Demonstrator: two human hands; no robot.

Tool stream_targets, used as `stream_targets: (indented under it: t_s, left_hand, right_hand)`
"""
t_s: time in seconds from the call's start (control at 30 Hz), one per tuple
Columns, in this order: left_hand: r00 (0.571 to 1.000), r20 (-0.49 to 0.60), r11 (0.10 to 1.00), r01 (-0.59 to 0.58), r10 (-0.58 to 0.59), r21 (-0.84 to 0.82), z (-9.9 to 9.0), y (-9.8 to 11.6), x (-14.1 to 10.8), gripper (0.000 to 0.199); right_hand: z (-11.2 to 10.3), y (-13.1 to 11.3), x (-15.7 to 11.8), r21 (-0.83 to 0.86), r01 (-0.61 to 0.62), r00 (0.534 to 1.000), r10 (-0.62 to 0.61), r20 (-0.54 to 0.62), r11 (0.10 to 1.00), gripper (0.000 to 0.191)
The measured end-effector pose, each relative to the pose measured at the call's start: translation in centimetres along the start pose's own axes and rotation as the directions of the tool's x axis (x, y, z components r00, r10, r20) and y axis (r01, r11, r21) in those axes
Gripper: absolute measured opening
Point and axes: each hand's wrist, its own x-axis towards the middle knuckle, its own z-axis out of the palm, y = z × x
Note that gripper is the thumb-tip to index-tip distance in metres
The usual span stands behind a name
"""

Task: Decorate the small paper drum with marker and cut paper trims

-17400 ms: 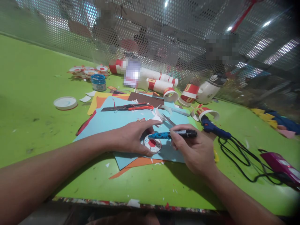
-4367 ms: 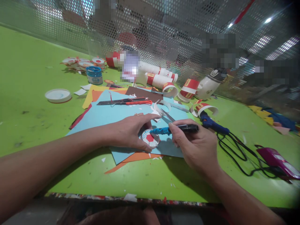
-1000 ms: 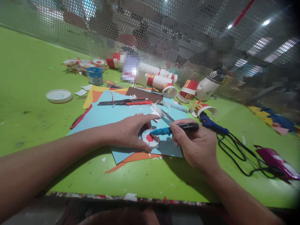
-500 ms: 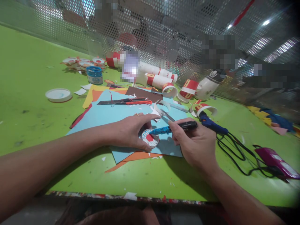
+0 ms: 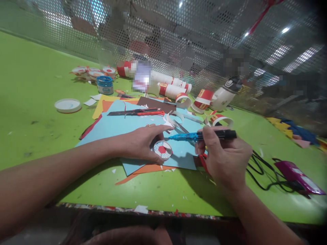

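My left hand [image 5: 145,144] holds a small round white disc [image 5: 167,154] between thumb and fingers. The disc carries a red centre and blue dots in sections around it. In my right hand [image 5: 224,156] is a black marker [image 5: 189,136] whose front half is smeared with blue paint; its tip points left, above and apart from the disc. Both hands are over light blue paper [image 5: 133,127]. Scissors [image 5: 203,161] with red handles lie partly hidden beneath my right hand. A box cutter [image 5: 135,112] rests on the paper farther back.
At back left stand an open jar of blue paint [image 5: 105,85], its lid [image 5: 67,105] and several decorated discs [image 5: 109,70]. Paper cups [image 5: 203,101] and cut cup rings [image 5: 183,100] lie along the mesh screen [image 5: 173,44]. A purple device [image 5: 297,177] with black cable sits right.
My right hand has drawn the marker back to the right, so its tip has left the disc. My left hand still holds the disc in place.
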Motion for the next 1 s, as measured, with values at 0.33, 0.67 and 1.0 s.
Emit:
stream_targets:
  t_s: [0.33, 0.67, 1.0]
  left_hand:
    - [0.999, -0.033, 1.0, -0.01, 0.009, -0.009, 0.0, 0.1, 0.0, 0.103]
    - [0.993, 0.115, 0.98, -0.016, 0.039, -0.198, -0.9, 0.2, -0.4, 0.09]
    - [0.998, 0.06, 0.983, 0.041, -0.03, -0.18, -0.6, 0.2, -0.1, 0.093]
  right_hand:
    - [-0.5, 0.7, 0.1, 0.132, -0.044, 0.998, 0.049, -0.031, 0.99, 0.017]
    - [-1.1, 0.1, 0.8, 0.249, -0.186, 0.982, 0.176, 0.063, 0.95, 0.018]
    - [-1.6, 1.2, 0.8, 0.186, -0.257, 0.943, 0.205, 0.262, 0.948, 0.013]
